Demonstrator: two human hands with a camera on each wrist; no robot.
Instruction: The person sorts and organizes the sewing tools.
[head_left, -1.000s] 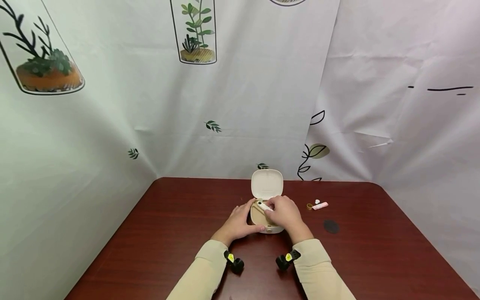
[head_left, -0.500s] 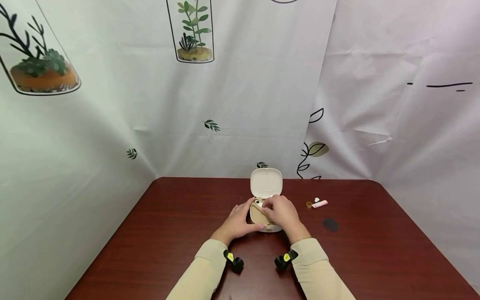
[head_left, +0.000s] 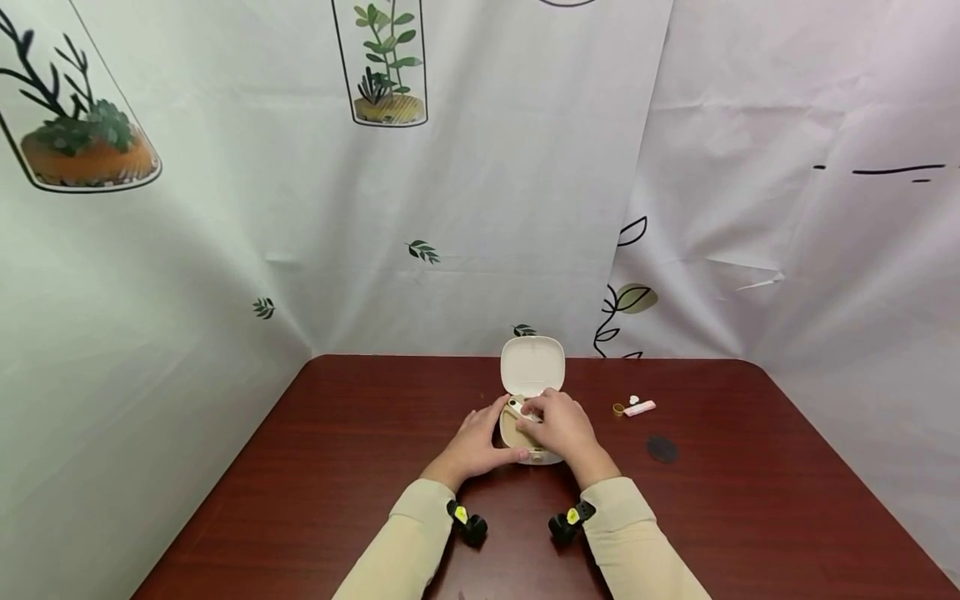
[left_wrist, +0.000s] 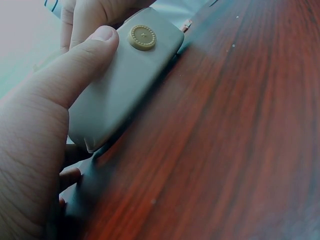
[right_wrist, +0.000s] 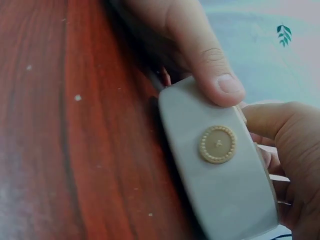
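A cream box (head_left: 512,433) stands on the table with its hinged lid (head_left: 533,365) raised. Its front carries a round gold button (right_wrist: 218,144). My left hand (head_left: 476,443) grips the box's left side, the thumb (left_wrist: 90,62) lying on the front near the button. At the box's back left is a small white elongated piece (head_left: 516,405) with a dark spot at one end. My right hand (head_left: 564,427) reaches in from the right, thumb and index finger around the piece's near end. In the right wrist view, those fingertips are hidden behind the box.
Right of the box lie a gold ring (head_left: 618,410), a small pink-and-white stick (head_left: 640,408) and a tiny white piece (head_left: 633,400). Closer in, a flat dark disc (head_left: 662,449) rests on the brown table (head_left: 360,450). A printed cloth (head_left: 480,208) hangs behind the table.
My right hand has shifted slightly left, bringing the white piece further into the box's back left corner. During the last half second, the thumb has edged a little left. My left hand keeps its grip.
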